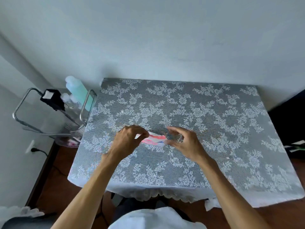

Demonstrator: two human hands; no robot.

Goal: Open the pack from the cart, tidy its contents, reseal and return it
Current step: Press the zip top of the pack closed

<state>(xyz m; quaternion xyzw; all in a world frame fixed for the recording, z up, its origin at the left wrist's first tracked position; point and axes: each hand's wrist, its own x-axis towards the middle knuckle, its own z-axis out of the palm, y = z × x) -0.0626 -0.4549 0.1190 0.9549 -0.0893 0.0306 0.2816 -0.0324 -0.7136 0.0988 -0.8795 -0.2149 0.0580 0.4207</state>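
Note:
A small white pack (156,139) with pink, red and blue print sits just above the lace-covered table (214,129), between my two hands. My left hand (128,139) pinches the pack's left end with thumb and fingers closed on it. My right hand (183,141) holds the pack's right end, fingers curled, with a bit of clear film seeming to sit at the fingertips. Most of the pack is hidden by my hands, and the picture is blurred there. The metal cart (49,113) stands off the table's left edge.
On the cart's top shelf are a black device (52,99), a pale green bottle (79,91) and some white fluff. A lower tray holds pinkish items (72,142). A wall runs behind the table; a dark object (290,118) stands at right. A wall socket (32,147) is at lower left.

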